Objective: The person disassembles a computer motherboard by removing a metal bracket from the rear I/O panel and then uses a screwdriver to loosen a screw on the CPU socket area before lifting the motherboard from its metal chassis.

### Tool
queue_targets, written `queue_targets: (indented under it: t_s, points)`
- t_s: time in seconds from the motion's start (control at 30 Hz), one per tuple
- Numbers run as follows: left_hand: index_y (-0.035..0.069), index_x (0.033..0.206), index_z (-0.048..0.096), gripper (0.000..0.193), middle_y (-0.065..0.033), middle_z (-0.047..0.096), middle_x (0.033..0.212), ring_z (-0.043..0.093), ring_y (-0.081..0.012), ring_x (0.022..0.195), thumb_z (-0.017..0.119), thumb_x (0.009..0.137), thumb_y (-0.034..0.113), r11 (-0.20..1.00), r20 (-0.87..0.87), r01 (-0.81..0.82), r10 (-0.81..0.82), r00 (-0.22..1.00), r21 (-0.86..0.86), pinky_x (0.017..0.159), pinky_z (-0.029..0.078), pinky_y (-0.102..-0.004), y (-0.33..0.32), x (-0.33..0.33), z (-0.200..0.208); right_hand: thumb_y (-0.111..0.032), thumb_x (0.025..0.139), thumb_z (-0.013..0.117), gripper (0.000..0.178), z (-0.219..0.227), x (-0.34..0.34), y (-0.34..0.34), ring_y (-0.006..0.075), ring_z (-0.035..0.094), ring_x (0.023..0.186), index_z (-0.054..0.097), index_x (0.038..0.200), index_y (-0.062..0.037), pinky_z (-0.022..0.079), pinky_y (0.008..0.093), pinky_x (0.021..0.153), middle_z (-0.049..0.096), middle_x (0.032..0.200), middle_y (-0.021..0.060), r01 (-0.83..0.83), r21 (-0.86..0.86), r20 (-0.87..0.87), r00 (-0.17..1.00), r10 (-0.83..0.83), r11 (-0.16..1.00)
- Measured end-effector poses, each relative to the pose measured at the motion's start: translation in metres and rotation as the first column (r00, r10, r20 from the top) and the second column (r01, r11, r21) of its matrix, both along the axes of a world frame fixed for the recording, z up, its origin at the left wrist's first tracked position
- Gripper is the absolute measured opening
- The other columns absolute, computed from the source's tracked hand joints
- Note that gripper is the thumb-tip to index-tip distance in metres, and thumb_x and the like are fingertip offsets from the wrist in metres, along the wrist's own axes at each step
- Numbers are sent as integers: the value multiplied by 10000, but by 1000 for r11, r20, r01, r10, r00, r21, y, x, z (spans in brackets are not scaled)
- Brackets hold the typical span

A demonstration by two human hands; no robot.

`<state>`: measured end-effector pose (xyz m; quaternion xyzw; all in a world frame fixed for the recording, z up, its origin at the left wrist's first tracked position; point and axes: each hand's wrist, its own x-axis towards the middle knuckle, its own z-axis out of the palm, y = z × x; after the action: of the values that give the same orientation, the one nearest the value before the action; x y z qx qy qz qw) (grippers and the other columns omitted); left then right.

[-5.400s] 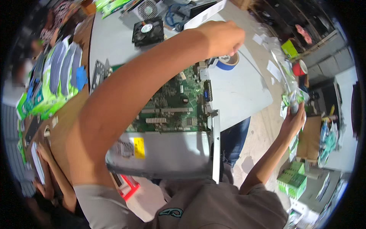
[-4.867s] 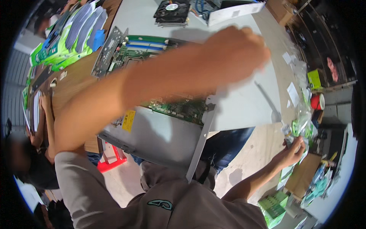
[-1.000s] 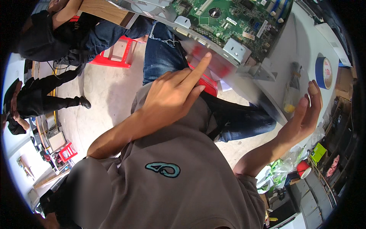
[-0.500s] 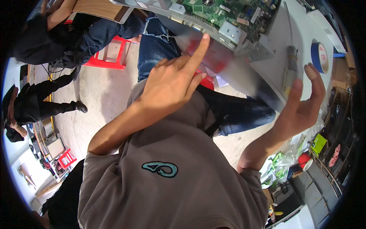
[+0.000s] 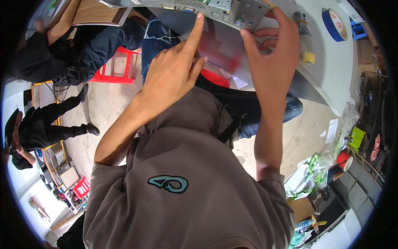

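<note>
A computer motherboard (image 5: pixel 199 5) in a metal frame, its port panel (image 5: pixel 215 15) facing me, stands over the table's near edge at the top of the view. My left hand (image 5: pixel 172 70) points up at it, index finger stretched to the ports beside the blue video connector, the other fingers loosely bent, nothing held. At the panel's right end, my right hand (image 5: pixel 277 50) closes around the metal corner (image 5: pixel 252 15). Its thumb is by the round audio jacks, and the forefinger reaches over the far side. The rest of the board is cut off by the upper edge.
On the white table (image 5: pixel 331 68) lie a roll of blue tape (image 5: pixel 334 25) and a screwdriver-like tool with a yellow end (image 5: pixel 307 57). A seated person handles a brown board (image 5: pixel 97 14) at left, by a red stool (image 5: pixel 118 68). Plastic bags (image 5: pixel 309 174) lie at lower right.
My right hand has moved left from beside the table onto the end of the port panel. My left index finger still points at the ports. The view has shifted, so the board shows higher.
</note>
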<state>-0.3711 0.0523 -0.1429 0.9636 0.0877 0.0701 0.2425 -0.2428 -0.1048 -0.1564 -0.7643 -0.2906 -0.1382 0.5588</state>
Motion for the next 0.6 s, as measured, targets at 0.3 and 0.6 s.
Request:
queue_targets:
  t_s: [0.3, 0.6]
  points:
    - [56, 1555, 213, 786, -210, 674, 992, 668, -408, 814, 645, 902, 128, 999, 37, 25, -26, 999, 30, 737, 531, -487, -3, -2, 5, 92, 713, 730, 611, 10, -16, 17, 184, 557, 759, 534, 1282, -21, 468, 299, 660, 530, 1011, 105, 122, -15, 74, 990, -120, 992]
    - [17, 1550, 201, 792, -189, 675, 975, 675, -378, 803, 643, 904, 138, 997, 61, -29, 25, 998, 69, 744, 540, -462, 1, -11, 0, 40, 757, 706, 582, 22, -28, 27, 251, 593, 874, 529, 1309, -13, 492, 314, 760, 560, 1025, 145, 182, -75, -108, 976, -189, 980]
